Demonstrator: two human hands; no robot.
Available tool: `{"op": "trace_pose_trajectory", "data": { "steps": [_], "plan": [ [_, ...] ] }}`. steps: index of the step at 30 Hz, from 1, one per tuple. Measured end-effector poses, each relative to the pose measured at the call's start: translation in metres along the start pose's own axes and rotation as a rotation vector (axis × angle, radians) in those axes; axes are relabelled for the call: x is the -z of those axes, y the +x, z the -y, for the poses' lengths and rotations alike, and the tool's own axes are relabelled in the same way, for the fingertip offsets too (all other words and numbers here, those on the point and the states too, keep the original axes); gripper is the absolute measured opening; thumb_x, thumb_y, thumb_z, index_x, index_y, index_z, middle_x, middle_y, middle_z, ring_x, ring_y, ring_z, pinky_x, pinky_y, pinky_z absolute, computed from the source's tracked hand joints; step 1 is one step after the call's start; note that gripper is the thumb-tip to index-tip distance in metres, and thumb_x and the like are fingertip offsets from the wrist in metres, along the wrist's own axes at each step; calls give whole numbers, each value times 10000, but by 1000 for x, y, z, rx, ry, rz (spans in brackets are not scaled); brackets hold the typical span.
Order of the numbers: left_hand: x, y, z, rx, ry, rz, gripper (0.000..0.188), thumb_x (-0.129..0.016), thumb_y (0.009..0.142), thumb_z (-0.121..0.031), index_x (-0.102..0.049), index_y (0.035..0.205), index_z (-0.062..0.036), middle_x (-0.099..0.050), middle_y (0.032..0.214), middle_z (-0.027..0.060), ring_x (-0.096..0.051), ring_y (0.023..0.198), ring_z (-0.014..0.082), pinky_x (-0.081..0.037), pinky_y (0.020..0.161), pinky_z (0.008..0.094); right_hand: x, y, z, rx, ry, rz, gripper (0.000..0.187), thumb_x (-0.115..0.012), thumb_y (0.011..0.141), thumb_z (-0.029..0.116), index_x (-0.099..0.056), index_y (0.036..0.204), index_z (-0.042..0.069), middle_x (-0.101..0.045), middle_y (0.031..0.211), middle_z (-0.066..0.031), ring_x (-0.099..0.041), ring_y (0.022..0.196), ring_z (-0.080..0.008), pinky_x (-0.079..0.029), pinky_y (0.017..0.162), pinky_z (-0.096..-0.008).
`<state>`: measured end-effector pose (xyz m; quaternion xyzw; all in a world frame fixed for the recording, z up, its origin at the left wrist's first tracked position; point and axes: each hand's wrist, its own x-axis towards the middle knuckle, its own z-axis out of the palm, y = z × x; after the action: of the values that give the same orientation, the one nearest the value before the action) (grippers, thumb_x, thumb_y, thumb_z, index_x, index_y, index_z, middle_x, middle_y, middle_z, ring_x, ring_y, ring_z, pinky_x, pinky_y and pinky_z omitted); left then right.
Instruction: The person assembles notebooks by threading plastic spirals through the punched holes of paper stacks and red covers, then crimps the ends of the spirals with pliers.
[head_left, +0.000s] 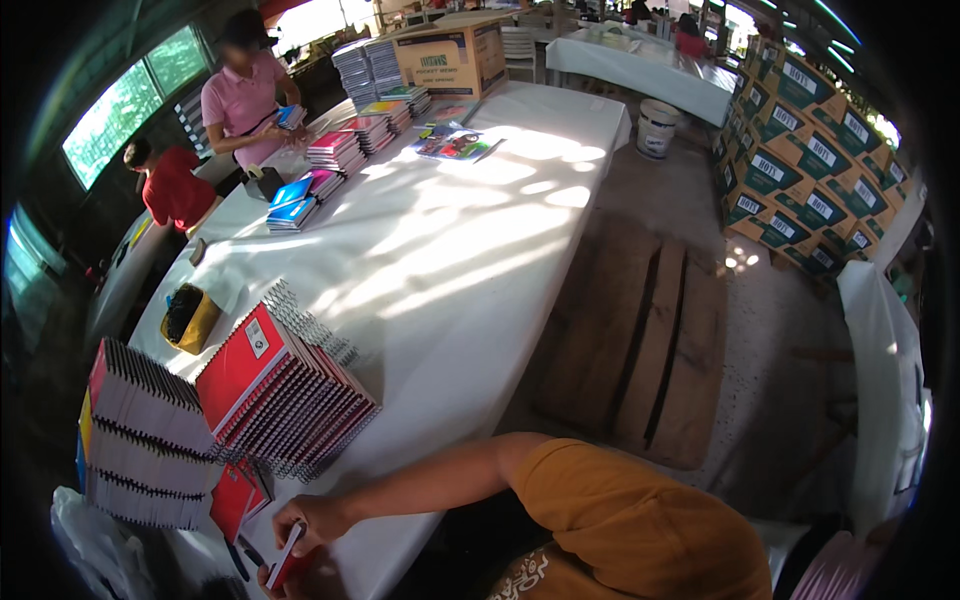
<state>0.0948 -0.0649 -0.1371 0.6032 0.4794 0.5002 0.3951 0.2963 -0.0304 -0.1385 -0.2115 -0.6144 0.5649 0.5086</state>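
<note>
At the table's near edge my right hand (314,520) is closed on the upper end of a thin red notebook (288,562) with a pale edge, held tilted. My left hand (266,577) shows only as a few fingertips at the notebook's lower end, pressed against it; the rest is in shadow or out of view. Just beyond lies another red notebook (236,498), with a dark, slim tool (240,558) beside it, perhaps scissors. Farther on stands a tall stack of red spiral notebooks (290,385), and to its left a stack of notebooks with black spirals (145,435).
A yellow box (203,328) with black items stands on the white-covered table (450,330). Small coloured notebooks (338,150) and a carton (450,62) are farther along. A person in pink (240,105) holds notebooks. To the right are a wooden pallet (640,340), a bucket (657,130) and stacked cartons (800,160).
</note>
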Motion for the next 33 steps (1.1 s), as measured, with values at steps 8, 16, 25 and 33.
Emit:
{"op": "trace_pose_trajectory", "data": {
  "steps": [8,16,25,33],
  "plan": [
    [87,52,-15,-469,1228,-237,475,-598,834,-372,-523,1167,-42,-522,1140,208,-508,1037,387,-408,823,519,-2,-7,-1,16,-122,59,339,-618,746,11,-614,1085,26,-653,1009,-81,-590,884,-138,-471,792,-288],
    [109,52,-6,-258,1384,-239,414,-520,868,-413,-640,913,-20,-621,883,195,-578,836,365,-450,745,453,-1,-8,12,-36,-156,163,333,-606,760,8,-625,1093,24,-658,1016,-121,-610,924,-157,-487,801,-293],
    [159,90,27,-312,1322,-183,245,-537,873,-215,-560,1000,-7,-593,977,210,-563,917,369,-440,784,432,3,-5,8,43,-110,106,380,-683,768,125,-612,1132,39,-585,1195,-131,-534,1114,-222,-462,897,-316],
    [114,57,-41,-183,793,-354,215,-488,937,-221,-500,1036,-30,-579,777,144,-554,670,290,-435,639,368,-4,-7,23,-87,-188,102,257,-610,848,36,-622,1104,16,-661,1014,-74,-561,919,-102,-459,830,-248]
  ]
}}
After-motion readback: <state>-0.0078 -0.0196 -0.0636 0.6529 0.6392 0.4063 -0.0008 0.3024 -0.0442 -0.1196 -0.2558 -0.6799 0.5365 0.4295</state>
